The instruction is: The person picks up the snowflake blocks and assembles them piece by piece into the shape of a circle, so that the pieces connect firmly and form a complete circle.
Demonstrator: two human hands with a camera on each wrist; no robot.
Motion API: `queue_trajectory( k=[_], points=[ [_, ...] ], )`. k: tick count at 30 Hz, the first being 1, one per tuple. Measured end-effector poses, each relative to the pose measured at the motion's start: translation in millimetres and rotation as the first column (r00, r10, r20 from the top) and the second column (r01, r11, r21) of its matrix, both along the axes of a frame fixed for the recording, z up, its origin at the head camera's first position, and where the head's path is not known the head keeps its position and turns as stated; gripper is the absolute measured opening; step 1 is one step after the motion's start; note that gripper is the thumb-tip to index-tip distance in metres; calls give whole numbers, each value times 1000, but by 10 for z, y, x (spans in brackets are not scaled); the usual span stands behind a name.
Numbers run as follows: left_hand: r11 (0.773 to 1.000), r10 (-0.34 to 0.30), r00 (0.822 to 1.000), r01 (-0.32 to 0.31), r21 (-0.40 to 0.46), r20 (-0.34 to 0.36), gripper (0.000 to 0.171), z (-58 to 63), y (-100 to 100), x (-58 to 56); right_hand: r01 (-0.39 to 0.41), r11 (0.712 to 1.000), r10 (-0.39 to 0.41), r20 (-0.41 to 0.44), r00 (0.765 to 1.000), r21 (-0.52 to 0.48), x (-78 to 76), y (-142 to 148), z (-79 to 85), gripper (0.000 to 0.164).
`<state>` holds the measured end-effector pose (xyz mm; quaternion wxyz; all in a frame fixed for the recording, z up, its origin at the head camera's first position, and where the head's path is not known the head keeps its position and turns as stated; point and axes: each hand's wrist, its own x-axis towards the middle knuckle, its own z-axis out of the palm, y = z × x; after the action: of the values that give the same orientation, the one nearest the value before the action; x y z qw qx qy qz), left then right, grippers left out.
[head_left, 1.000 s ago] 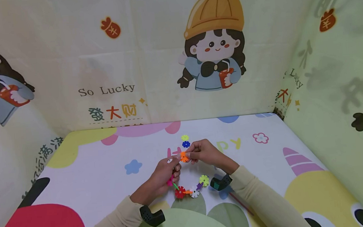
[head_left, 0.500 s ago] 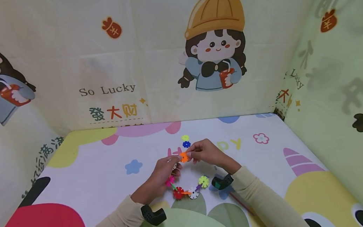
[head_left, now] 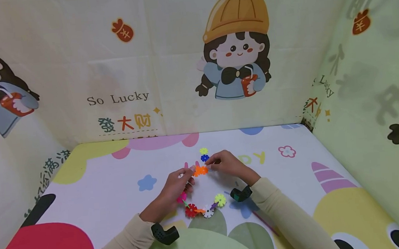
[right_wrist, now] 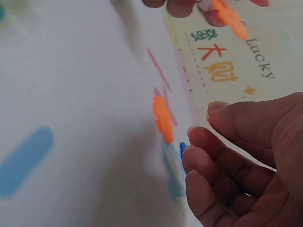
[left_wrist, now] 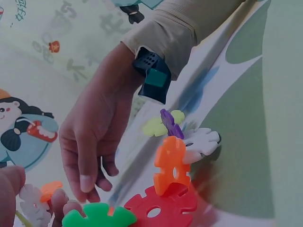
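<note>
Head view: chain [head_left: 191,210] of notched flower discs, bowed in an arc near mid-table [head_left: 122,207]. Clock centred inside the arc, 12 toward the wall cloth [head_left: 174,64].
Chain order: pink disc [head_left: 182,197] at 8, red disc [left_wrist: 175,208] at 7, orange link [left_wrist: 173,163] at 6, white disc [head_left: 208,211] just short of 6, purple link [left_wrist: 170,123] at 5, lime disc [head_left: 220,200] at 4. Gap from about 12 round to 4.
Left hand [head_left: 174,186]: at 9, pinching the chain's upper end. Left wrist view puts a second white disc [left_wrist: 33,203] between its fingers, an orange piece [left_wrist: 51,190] beside that.
Right hand [head_left: 229,164]: at 2, thumb and fingers apart, nothing seen in them. Tips near the loose orange disc [right_wrist: 163,119], not on it.
Loose discs: orange at 12, apparently lying on the table. It merges with the orange piece from above, but stands apart in the right wrist view. Blue disc [head_left: 205,158] and yellow disc [head_left: 204,150] beyond it, also toward 12.
Handling: looks like thin plastic; probably light, stiff, a bit slick, not fragile. Slotted joints the likely weak spot; a twist or swinging tail could pop one.
Best hold: flat of a disc close to the joint, thumb one side, fingertip the other; avoid lifting by the lime end.
Sleeves: beige, a black camera [head_left: 165,235] at the left wrist.
</note>
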<state>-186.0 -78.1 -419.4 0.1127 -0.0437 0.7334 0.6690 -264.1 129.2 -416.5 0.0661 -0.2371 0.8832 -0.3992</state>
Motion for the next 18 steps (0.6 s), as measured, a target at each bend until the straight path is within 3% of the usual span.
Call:
queue_trajectory(
  k=[8,14,18],
  points=[
    [997,-49,999,49,62,0,34,-4,-30,-12,38,996,-41,40,998,87,-54,-139,-79,17],
    [995,-91,996,91,49,2,31,-8,-53,-22,-14,993,16,-9,1000,120,-80,-184,-95,18],
    [995,-100,994,100,12,-48,31,0,-65,-30,-40,987,43,-12,999,153,-92,-185,-102,19]
  ],
)
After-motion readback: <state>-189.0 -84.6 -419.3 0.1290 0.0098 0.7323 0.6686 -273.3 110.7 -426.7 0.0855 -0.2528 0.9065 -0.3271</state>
